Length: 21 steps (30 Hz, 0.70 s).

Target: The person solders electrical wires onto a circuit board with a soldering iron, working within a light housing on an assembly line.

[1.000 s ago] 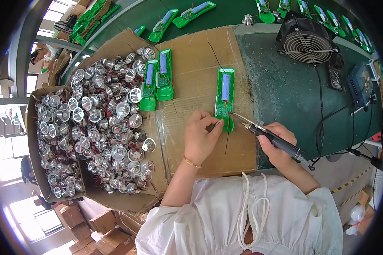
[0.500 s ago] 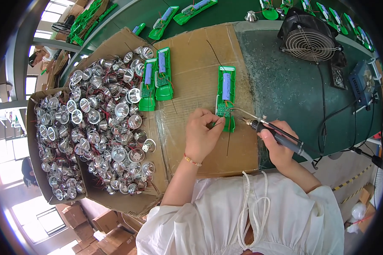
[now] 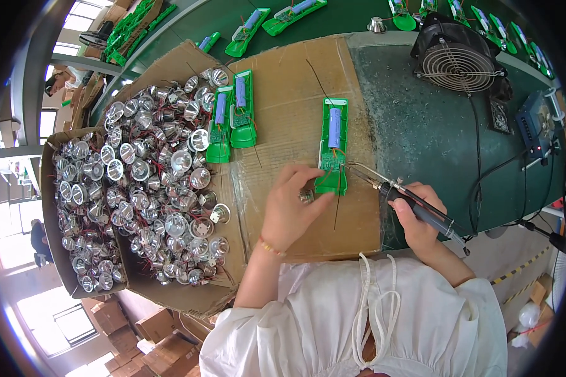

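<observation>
My left hand [image 3: 289, 207] is open at the near left side of a green plastic casing [image 3: 333, 183], thumb and forefinger apart. A small silver reflector cup [image 3: 306, 196] shows between them; whether it touches the curled fingers or lies on the cardboard is hidden. The casing holds a purple cylindrical battery [image 3: 334, 127], a green circuit board [image 3: 331, 162] and thin wires. In my right hand [image 3: 416, 213] is a soldering iron [image 3: 415, 206] with a thin metal guide tube along it. Its tip points left, just right of the board.
Two more green casings [image 3: 242, 135] lie at the left on the cardboard sheet [image 3: 283, 81]. Cardboard boxes [image 3: 170, 301] full of silver reflector cups [image 3: 180, 161] stand farther left. A black fan [image 3: 457, 63] and a blue soldering station [image 3: 536, 125] with cables stand at right.
My left thumb and forefinger have parted from their pinch, exposing the reflector cup. The soldering iron has drawn back slightly right of the board.
</observation>
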### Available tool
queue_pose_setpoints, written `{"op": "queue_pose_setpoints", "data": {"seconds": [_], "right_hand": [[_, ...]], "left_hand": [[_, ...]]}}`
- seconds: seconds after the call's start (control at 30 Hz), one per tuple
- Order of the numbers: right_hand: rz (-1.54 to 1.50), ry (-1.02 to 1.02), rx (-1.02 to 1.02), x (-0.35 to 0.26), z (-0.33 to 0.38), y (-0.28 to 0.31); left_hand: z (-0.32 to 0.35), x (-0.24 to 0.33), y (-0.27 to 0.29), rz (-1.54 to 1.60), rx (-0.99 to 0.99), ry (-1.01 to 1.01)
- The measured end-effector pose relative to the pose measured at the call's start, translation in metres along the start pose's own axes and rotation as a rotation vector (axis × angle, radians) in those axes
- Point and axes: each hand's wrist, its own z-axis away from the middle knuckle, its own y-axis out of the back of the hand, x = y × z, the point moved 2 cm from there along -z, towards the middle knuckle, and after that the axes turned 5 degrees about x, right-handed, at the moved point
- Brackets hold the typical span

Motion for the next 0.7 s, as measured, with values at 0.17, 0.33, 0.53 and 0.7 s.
{"op": "queue_pose_setpoints", "data": {"seconds": [0.17,0.33,0.53,0.7], "right_hand": [[0.000,-0.026,-0.024,-0.003,-0.001,-0.002],[-0.029,0.042,0.020,-0.002,-0.005,-0.013],[-0.006,-0.045,0.038,0.003,-0.010,-0.021],[-0.003,-0.064,0.003,0.006,-0.009,-0.024]], "left_hand": [[0.004,-0.021,0.014,0.223,0.026,0.133],[-0.004,-0.015,-0.003,0.114,0.017,0.099],[-0.007,-0.017,-0.010,0.056,0.048,0.105],[-0.007,-0.018,-0.011,0.066,0.065,0.110]]}}
